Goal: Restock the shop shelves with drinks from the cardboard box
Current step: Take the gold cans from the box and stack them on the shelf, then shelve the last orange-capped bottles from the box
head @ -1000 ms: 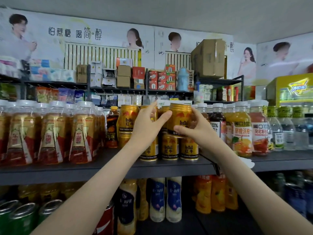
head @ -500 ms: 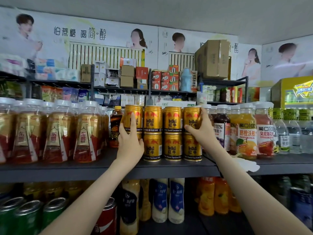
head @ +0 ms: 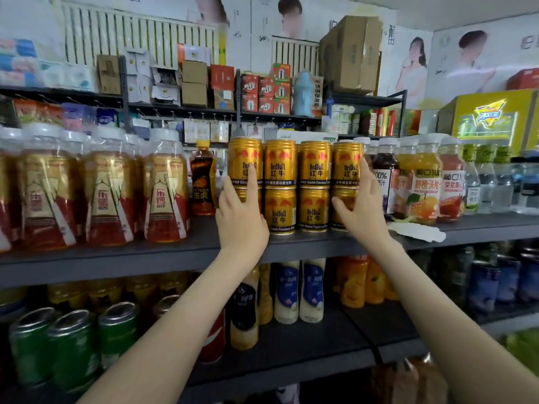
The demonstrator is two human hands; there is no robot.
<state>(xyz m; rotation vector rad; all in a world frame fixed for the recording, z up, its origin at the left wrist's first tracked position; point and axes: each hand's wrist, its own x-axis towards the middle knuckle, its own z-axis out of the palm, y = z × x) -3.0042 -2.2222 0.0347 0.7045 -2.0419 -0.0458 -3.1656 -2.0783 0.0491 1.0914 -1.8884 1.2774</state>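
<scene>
Left hand [head: 242, 223], fingers straight, flat against the leftmost stack. Gold cans [head: 313, 170], four wide and two high, on the grey shelf [head: 116, 258]. Right hand [head: 361, 217], fingers spread, touching the rightmost stack. Risk: an uneven push could topple the upper tier, smooth metal seated on narrow rims. Cans: glossy cylinders, ribbed shoulders.

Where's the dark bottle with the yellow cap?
Head view, left of centre: the dark bottle stands on the grey shelf between the wrapped amber bottles and the stacked gold cans.
</scene>
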